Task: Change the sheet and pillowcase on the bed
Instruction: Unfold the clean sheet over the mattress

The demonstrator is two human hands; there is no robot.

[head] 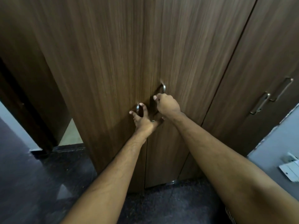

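Observation:
I stand in front of a tall brown wooden wardrobe (pixel 113 62) with both doors closed. My right hand (pixel 168 105) is curled round the lower part of the right door's metal handle (pixel 163 88). My left hand (pixel 142 119) reaches to the left door's metal handle (pixel 137 107); its fingers are spread on either side of the handle and do not close on it. A small metal piece (pixel 153 121) shows between the two hands. No bed, sheet or pillowcase is in view.
A second pair of wardrobe doors with long metal handles (pixel 260 103) stands to the right. A grey wall with a white fitting (pixel 289 168) is at the lower right. Dark polished floor (pixel 48 183) lies below, and a dark doorway (pixel 19 97) opens on the left.

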